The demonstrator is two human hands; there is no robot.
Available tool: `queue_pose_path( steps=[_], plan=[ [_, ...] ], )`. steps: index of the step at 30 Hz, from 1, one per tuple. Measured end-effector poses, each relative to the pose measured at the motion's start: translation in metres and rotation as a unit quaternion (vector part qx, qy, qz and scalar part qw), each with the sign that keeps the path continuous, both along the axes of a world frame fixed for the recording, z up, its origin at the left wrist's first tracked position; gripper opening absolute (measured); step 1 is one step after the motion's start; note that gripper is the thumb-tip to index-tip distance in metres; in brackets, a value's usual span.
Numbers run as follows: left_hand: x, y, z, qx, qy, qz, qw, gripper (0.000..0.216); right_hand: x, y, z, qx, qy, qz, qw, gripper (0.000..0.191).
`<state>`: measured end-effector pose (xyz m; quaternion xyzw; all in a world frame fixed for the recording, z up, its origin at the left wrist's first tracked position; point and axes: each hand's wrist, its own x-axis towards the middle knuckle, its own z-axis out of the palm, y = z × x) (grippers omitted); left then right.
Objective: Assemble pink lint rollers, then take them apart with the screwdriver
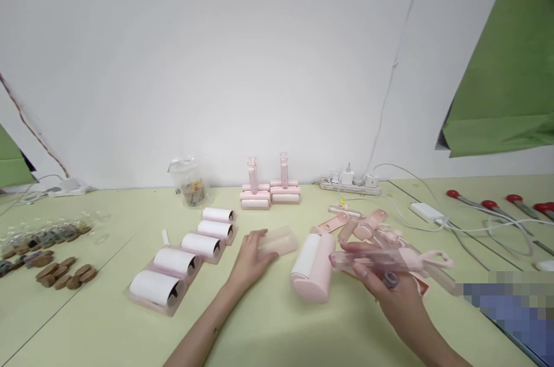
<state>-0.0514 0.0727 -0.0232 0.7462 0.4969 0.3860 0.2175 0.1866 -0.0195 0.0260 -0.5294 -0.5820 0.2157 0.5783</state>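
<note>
My left hand [251, 260] rests on the table with its fingers closed over the edge of a translucent pink cover [279, 241]. My right hand [387, 286] grips a pink lint-roller handle [389, 260] held sideways above the table. Between the hands a pink roller with a white roll [311, 266] lies on the table. Behind it sits a heap of pink handles [363, 225].
A diagonal row of white rolls in pink trays [186, 257] lies at left. Assembled rollers [270, 188] stand at the back by a plastic bag [190, 182]. A power strip [350, 182] and cables lie at right, red-tipped tools [497, 205] beyond. Brown pieces [64, 274] at far left.
</note>
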Motion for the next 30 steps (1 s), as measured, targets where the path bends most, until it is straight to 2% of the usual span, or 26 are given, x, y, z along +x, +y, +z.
queue_pose_path(
  steps=[2,3,5,6,8,9,10,11,12,13,14,16,19,21,23,25,27,30],
  plan=[
    [-0.006,0.005,0.008,0.036,-0.047,0.026,0.998,0.06,0.0,0.001,-0.005,0.001,-0.005,0.015,1.0,0.02],
    [-0.007,0.003,0.014,0.034,-0.108,0.029,0.993,0.066,-0.001,0.001,-0.008,-0.001,-0.01,0.027,1.0,0.02],
    [-0.003,-0.011,0.026,-0.036,-0.27,0.0,0.962,0.064,-0.003,-0.001,-0.012,-0.004,-0.024,0.065,0.998,0.02],
    [0.002,-0.022,0.029,-0.132,-0.359,-0.038,0.923,0.059,-0.005,-0.003,-0.013,-0.003,-0.029,0.094,0.995,0.021],
    [0.015,-0.046,0.03,-0.277,-0.388,-0.107,0.872,0.06,-0.009,-0.008,-0.013,-0.007,-0.048,0.167,0.985,0.023],
    [0.022,-0.058,0.028,-0.404,-0.403,-0.146,0.808,0.068,-0.011,-0.011,-0.012,-0.016,-0.069,0.206,0.976,0.025],
    [0.028,-0.067,0.026,-0.497,-0.406,-0.172,0.747,0.073,-0.012,-0.012,-0.01,-0.03,-0.099,0.238,0.966,0.029],
    [0.033,-0.073,0.023,-0.55,-0.414,-0.176,0.703,0.07,-0.011,-0.013,-0.007,-0.045,-0.136,0.255,0.956,0.033],
    [0.036,-0.077,0.021,-0.58,-0.427,-0.17,0.673,0.064,-0.009,-0.012,-0.004,-0.054,-0.177,0.259,0.948,0.036],
    [0.036,-0.078,0.021,-0.573,-0.448,-0.153,0.669,0.056,-0.004,-0.01,0.0,-0.052,-0.211,0.245,0.945,0.036],
    [0.034,-0.076,0.022,-0.543,-0.477,-0.129,0.679,0.048,0.002,-0.007,0.004,-0.041,-0.233,0.213,0.948,0.033],
    [0.026,-0.069,0.029,-0.462,-0.537,-0.086,0.7,0.041,0.017,0.0,0.011,-0.009,-0.221,0.124,0.967,0.028],
    [0.014,-0.056,0.038,-0.381,-0.573,-0.053,0.723,0.037,0.038,0.005,0.02,-0.03,-0.078,0.028,0.996,0.033],
    [0.011,-0.052,0.039,-0.377,-0.549,-0.067,0.743,0.037,0.044,0.003,0.022,-0.042,0.037,0.022,0.998,0.04],
    [0.011,-0.052,0.036,-0.38,-0.522,-0.087,0.759,0.038,0.042,-0.002,0.022,-0.017,0.098,0.035,0.994,0.044],
    [0.013,-0.054,0.032,-0.379,-0.511,-0.094,0.766,0.038,0.034,-0.007,0.021,0.012,0.078,0.043,0.996,0.041],
    [0.015,-0.056,0.029,-0.382,-0.508,-0.101,0.766,0.037,0.026,-0.01,0.019,0.017,0.014,0.045,0.999,0.037],
    [0.018,-0.061,0.029,-0.384,-0.502,-0.125,0.765,0.034,0.016,-0.011,0.017,-0.024,-0.078,0.007,0.997,0.026]
  ],
)
